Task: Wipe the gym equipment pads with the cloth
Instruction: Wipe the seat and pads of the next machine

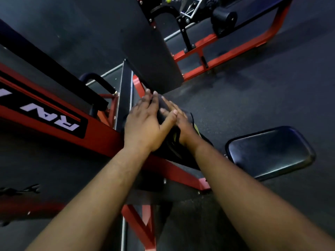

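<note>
Both my hands lie together on a dark cloth with a yellow-green edge, which covers a black pad on the red machine frame. My left hand rests flat on it, fingers straight and pointing away, thumb spread to the right. My right hand lies beside it with straight fingers on the cloth, its fingertips next to the left thumb. Most of the cloth and the pad under it are hidden by my hands and forearms. A second black pad, shiny and rounded, sits to the right.
A red frame beam with white lettering runs across the left. A large black panel stands tilted just beyond my fingers. Another red-framed machine with a black roller pad stands at the back right. Dark rubber floor surrounds them.
</note>
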Demonstrator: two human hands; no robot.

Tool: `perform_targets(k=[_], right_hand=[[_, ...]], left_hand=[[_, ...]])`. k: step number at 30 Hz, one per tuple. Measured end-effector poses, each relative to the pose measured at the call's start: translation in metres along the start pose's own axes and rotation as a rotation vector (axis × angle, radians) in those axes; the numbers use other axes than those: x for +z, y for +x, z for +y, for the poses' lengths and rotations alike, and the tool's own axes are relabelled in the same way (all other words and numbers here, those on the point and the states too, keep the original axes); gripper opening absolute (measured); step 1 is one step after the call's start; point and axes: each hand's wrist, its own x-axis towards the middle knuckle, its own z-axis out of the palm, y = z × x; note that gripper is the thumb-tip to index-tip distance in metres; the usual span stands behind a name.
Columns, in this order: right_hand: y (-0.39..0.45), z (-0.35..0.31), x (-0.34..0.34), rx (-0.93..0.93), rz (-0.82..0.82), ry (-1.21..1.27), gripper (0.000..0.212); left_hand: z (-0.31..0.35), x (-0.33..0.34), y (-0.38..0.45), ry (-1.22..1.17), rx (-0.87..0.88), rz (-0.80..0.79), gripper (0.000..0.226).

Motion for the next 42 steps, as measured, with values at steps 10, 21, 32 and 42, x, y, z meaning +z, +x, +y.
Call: perform_targets(k=[10,21,32,42], right_hand=[[-0.054,-0.007,-0.002,0.018,-0.007,-0.205,0.065],[-0.065,-0.006,-0.002,0.025,-0.056,-0.22,0.068],[-0.07,0.02,-0.014,-0.047,-0.092,-0.242,0.07],[-0.061,0.036,-0.02,-0.04,-0.084,-0.233,0.07]], left_hand=[[0.006,-0.005,0.0,0.045,-0.045,-0.034,0.089],[0.003,-0.003,-0.001,0.023,-0.052,-0.022,0.081],[0.004,-0.003,-0.003,-0.051,-0.054,0.025,0.084],[0.003,-0.003,-0.001,-0.043,-0.071,0.007,0.085]])
